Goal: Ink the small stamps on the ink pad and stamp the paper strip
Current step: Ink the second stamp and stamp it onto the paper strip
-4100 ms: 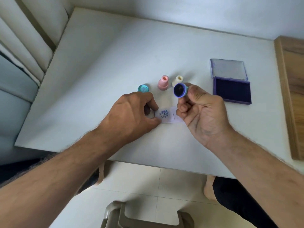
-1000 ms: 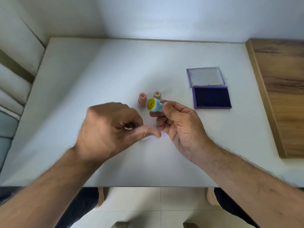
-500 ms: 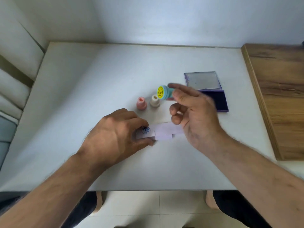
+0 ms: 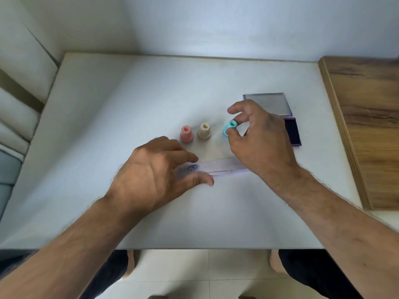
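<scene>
Since half a second earlier the right hand [image 4: 262, 139] had turned the teal stamp [image 4: 230, 126] over, handle up, and pinched it between thumb and fingers just left of the open ink pad [image 4: 294, 134]. The left hand [image 4: 155, 175], fingers spread flat, pressed the paper strip [image 4: 218, 167] to the desk [image 4: 129, 100] beside one blue print [image 4: 193, 167]. Pink stamp [image 4: 186, 134] and cream stamp [image 4: 204, 131] stood upright behind it.

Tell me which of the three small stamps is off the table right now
The teal stamp. It is pinched in the right hand, tilted, near the ink pad. The pink stamp and cream stamp stand upright on the table, untouched.
</scene>
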`<state>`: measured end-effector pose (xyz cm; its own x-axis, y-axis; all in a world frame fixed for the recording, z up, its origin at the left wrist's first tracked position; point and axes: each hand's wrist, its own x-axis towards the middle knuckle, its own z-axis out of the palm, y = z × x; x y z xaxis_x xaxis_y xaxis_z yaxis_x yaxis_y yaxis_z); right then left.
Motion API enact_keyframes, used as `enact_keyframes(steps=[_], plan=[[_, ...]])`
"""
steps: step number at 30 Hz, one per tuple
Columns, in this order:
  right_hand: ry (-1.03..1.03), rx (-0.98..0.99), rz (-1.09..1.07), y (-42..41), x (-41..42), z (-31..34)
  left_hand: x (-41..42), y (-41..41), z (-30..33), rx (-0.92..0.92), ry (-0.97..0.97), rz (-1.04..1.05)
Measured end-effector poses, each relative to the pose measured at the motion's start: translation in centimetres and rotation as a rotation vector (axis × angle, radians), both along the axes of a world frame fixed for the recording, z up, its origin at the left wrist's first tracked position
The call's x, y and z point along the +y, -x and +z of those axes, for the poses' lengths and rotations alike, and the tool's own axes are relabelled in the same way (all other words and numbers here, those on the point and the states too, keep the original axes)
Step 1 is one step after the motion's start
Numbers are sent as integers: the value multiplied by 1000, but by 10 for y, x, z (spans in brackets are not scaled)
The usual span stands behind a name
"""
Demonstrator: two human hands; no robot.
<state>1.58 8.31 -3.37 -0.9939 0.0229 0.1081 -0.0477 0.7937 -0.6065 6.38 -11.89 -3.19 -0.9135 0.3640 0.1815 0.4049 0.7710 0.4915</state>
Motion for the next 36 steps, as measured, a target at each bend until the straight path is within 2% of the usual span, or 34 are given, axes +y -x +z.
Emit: enact_keyframes(steps=[7,11,21,23,25,29,30,33,36], plan=[[-218,250,182,-10,-15,8,1,4,-5,103,-40,62],[-349,258,289,-13,-21,2,0,5,-5,117,-44,55],[-198,260,279,-15,-18,-6,2,5,-3,188,-112,97],[-98,260,261,-15,-19,0,2,5,-3,182,-151,129],[128,185,172,-15,-23,6,3,5,-1,163,-217,188],[937,-293,51,-11,-30,14,5,6,4,127,-315,216],[1053,-372,53,-11,-30,13,5,6,4,130,-322,199],[1131,-485,82,-12,-30,10,5,6,3,146,-341,151],[1077,-512,55,-13,-31,7,6,4,3,124,-363,145]])
